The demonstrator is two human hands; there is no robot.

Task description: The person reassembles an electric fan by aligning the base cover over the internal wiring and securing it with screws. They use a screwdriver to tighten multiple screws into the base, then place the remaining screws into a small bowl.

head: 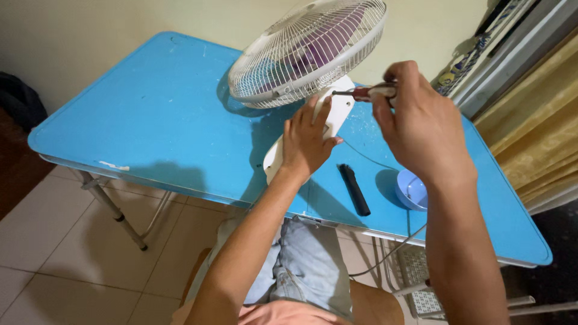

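Observation:
A white table fan point(310, 51) with a wire grille and purple blades lies tilted on a blue folding table point(150, 120). My left hand point(308, 139) presses flat on the fan's white stand point(340, 108), holding it down. My right hand point(415, 117) grips a red-handled screwdriver point(367, 92), whose metal tip points left into the stand just below the grille.
A black brush-like bar point(354, 189) lies on the table near the front edge. A small light-blue bowl point(411, 190) sits to its right, partly behind my right forearm. A thin cord point(385, 256) hangs off the table. Yellow curtains point(536, 138) hang at right.

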